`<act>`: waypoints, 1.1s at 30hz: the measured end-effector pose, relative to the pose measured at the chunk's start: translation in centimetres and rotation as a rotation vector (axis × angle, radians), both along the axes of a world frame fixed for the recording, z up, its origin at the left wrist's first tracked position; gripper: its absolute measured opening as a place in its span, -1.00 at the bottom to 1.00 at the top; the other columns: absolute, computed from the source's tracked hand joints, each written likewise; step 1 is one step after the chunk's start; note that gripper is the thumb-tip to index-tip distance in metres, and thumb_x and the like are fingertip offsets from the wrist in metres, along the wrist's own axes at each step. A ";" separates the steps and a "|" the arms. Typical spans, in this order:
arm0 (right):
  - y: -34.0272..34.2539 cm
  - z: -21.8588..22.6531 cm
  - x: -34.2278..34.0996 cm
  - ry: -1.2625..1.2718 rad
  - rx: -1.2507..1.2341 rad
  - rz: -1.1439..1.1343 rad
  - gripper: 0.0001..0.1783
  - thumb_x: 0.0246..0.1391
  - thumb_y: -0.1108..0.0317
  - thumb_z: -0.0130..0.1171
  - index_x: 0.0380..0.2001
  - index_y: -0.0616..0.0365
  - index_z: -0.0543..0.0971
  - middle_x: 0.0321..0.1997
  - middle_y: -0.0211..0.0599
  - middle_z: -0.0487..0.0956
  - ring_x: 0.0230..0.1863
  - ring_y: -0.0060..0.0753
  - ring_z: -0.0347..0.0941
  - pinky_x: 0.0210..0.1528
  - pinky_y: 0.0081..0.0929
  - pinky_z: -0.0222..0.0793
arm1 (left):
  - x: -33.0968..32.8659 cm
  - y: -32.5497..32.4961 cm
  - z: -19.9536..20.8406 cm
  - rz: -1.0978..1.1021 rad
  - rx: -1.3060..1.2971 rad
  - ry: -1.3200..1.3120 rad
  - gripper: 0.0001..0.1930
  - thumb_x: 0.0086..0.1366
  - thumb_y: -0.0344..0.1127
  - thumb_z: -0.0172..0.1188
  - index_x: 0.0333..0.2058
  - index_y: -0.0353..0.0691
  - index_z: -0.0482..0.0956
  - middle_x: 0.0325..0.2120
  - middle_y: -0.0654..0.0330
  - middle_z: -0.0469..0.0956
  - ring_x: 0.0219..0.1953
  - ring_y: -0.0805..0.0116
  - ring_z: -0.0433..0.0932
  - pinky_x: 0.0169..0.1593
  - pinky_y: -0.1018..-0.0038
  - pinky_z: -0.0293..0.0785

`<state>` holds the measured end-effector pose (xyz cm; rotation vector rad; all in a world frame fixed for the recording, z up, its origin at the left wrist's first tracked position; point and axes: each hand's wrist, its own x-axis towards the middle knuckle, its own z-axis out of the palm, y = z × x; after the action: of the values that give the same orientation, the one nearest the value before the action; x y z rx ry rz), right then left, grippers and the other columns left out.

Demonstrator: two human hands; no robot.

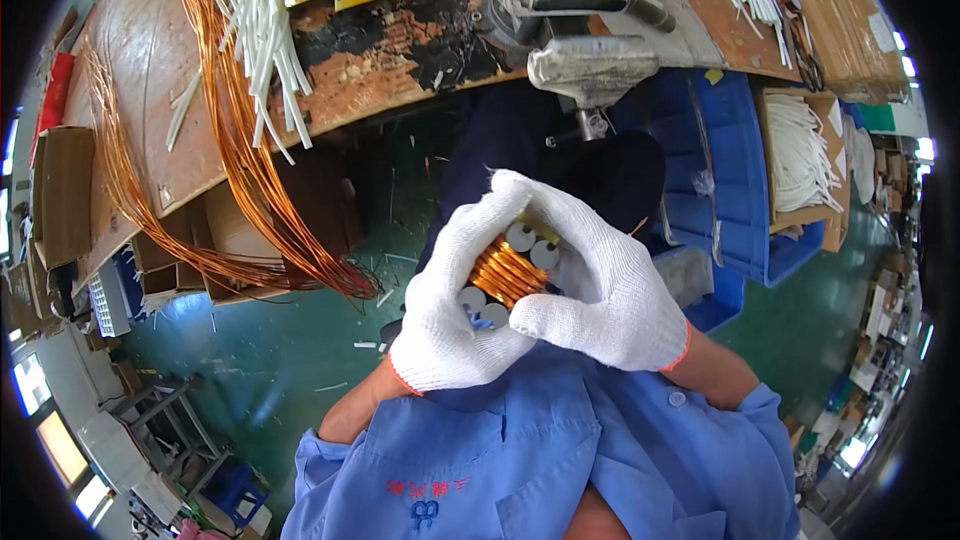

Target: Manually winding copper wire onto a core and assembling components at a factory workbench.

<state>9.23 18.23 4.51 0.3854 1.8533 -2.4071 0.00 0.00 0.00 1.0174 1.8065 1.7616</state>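
Between my two hands, above my lap, is a copper wire coil [508, 273] with shiny windings. Grey round pieces [545, 253] show at its ends, and bits of blue and yellow peek out around it. My left hand [447, 305], in a white knitted glove with an orange cuff edge, curves around the coil's left side. From the right, my right hand [612, 285], gloved the same way, closes around it with the thumb lying near the windings. The fingertips of both hands meet at the top. Part of the coil is hidden by the gloves.
A worn wooden bench [370, 90] stands ahead, with a clamp-like metal tool [590, 65] at its edge. Long copper wires [235, 155] hang off its left side beside white sleeving [255, 30]. Blue crates [700, 160] and a box of white tubing [800, 155] stand right.
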 end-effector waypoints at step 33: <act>6.1 7.3 0.1 0.003 0.604 0.143 -0.69 0.47 0.16 0.40 -0.26 0.20 0.77 -0.32 -0.19 0.83 -0.40 -0.52 0.72 -0.36 -0.41 0.59 | -5.9 5.0 2.5 -0.013 0.701 -1.133 -0.14 0.32 -0.32 0.59 0.50 -0.18 0.32 0.25 -0.04 0.56 0.15 -0.03 0.70 0.29 -0.14 0.62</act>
<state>9.34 24.34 11.82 0.2665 2.4841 -1.7180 -5.93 5.01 2.48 0.0671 0.4895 2.2865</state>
